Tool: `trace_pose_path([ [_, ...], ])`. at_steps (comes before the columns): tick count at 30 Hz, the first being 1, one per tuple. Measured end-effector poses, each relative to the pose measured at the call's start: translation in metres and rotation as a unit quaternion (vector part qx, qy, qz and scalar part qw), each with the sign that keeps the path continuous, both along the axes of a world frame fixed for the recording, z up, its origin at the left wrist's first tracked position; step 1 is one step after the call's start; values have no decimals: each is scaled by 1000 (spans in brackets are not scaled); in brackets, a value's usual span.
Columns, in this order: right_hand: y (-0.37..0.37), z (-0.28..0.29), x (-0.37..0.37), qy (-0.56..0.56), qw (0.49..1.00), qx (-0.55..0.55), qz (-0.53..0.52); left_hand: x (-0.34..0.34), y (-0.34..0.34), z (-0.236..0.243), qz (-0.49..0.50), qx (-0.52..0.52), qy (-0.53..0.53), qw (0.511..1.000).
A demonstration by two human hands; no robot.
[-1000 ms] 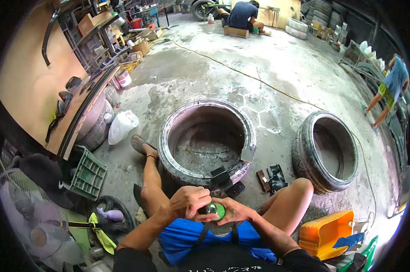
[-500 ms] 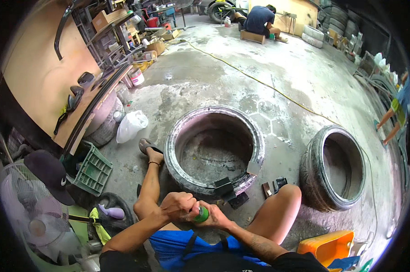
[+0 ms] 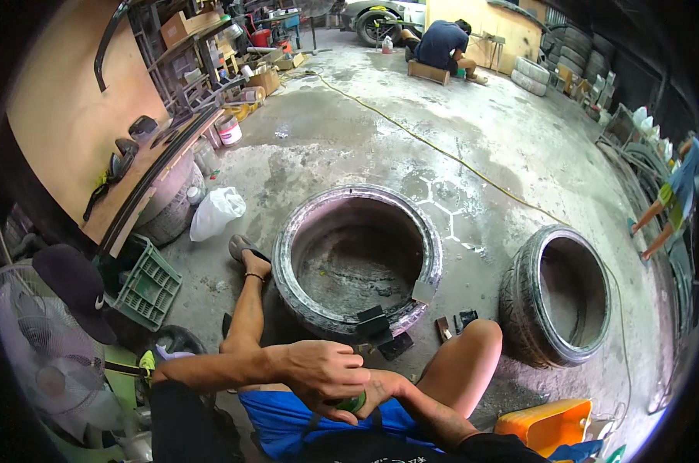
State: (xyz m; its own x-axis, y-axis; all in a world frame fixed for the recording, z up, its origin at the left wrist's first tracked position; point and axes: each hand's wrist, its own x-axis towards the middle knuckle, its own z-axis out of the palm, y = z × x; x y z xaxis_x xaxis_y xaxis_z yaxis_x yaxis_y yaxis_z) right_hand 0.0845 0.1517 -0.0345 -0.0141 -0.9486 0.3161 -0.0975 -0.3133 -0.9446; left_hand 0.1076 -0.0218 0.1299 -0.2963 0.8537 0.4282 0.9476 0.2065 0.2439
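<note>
Above my lap, my left hand (image 3: 326, 376) bends over a small green object (image 3: 352, 402), its fingers curled against it. My right hand (image 3: 378, 392) wraps the same object from the other side. It looks round and smooth, but my fingers hide most of it, so its kind is unclear. Just ahead of my hands, a worn tire (image 3: 281, 287) lies on its side between my legs. A grey square piece (image 3: 423, 292) sits on its near right rim. Black flat pieces (image 3: 374, 326) rest at its near edge.
A second tire (image 3: 519, 324) is at the right, beyond my knee. An orange container (image 3: 511, 423) lies near my right side. At left are a green crate (image 3: 150, 289), a fan (image 3: 48, 363) and a white bag (image 3: 216, 214). A yellow hose (image 3: 442, 152) crosses the floor; another person (image 3: 440, 50) sits far back.
My left hand has swung over and lower, now covering more of the green object. My right hand has shifted slightly right and down. The whole view has turned a little.
</note>
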Motion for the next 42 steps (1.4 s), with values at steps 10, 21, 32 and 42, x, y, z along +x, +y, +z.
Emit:
trace_pose_path([
  [10,-16,13,-8,-19,944,120,-308,0,-34,-63,254,1,15,967],
  [21,-22,25,-18,-41,977,125,-166,12,-44,-59,289,3,4,957],
  [32,-44,-6,10,-124,925,92,-348,15,-41,-85,308,-23,46,950],
  [42,-22,9,-6,-141,974,160,-79,21,-43,-46,130,-50,11,990],
])
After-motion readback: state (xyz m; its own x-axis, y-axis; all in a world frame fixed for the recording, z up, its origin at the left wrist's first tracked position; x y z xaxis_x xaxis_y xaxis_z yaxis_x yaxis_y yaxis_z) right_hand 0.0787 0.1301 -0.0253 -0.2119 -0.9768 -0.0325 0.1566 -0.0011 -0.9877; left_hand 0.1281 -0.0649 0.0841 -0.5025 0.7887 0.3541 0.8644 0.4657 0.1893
